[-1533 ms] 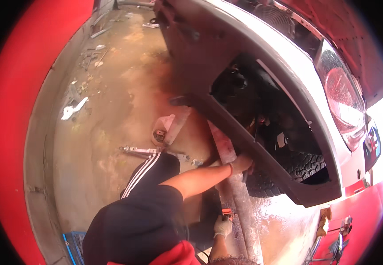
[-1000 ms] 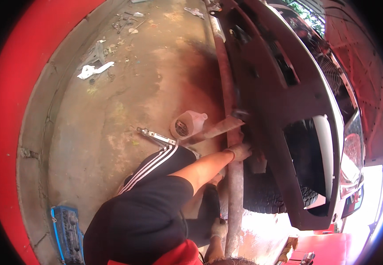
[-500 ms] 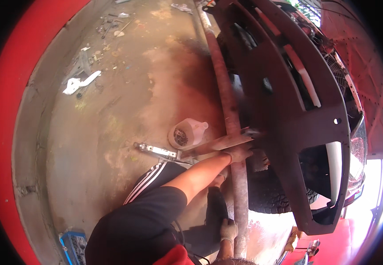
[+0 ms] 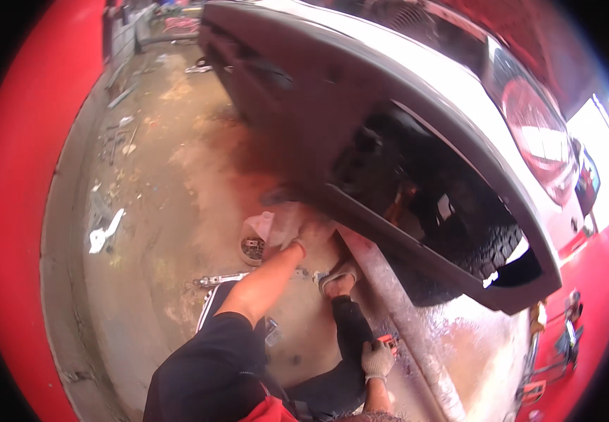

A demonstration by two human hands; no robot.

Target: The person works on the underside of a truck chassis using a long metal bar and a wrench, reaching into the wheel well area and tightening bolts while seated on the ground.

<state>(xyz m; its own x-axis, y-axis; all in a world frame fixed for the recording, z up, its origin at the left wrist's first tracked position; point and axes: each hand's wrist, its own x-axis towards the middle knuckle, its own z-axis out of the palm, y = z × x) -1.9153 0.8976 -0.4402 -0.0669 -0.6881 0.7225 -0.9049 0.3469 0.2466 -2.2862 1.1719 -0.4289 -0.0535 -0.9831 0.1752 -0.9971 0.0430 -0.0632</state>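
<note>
Backed at nine o'clock by a red wall [image 4: 16, 197], with a stained concrete floor [image 4: 171, 239] spreading inward from it. Dominated from eleven round to four o'clock by a dark bumper [image 4: 297, 119], set across the front of a pale vehicle [image 4: 417, 56]. Lit between two and three by a headlight [image 4: 540, 144]; through the bumper's opening, toward four, showing a treaded tyre [image 4: 497, 253].

Reaching to just below centre with the left hand [image 4: 307, 232], close under the bumper's lower edge and beside a pale beam [image 4: 284, 222]. Too blurred and shadowed there; cannot tell whether wide, narrow or gripping. At five o'clock, holding an orange object [image 4: 389, 342] in the gloved right hand [image 4: 377, 359], with fingers curled over it and much of it hidden.

Crossed between four and five by a long rough pole [image 4: 403, 309], near a sandalled foot [image 4: 338, 283]. Toward eight, near the beam, placed on the floor: a cut plastic container [image 4: 256, 226] with small parts inside, and just beyond, a slim metal piece [image 4: 220, 279]. Scattered at four: assorted tools [image 4: 568, 344].
</note>
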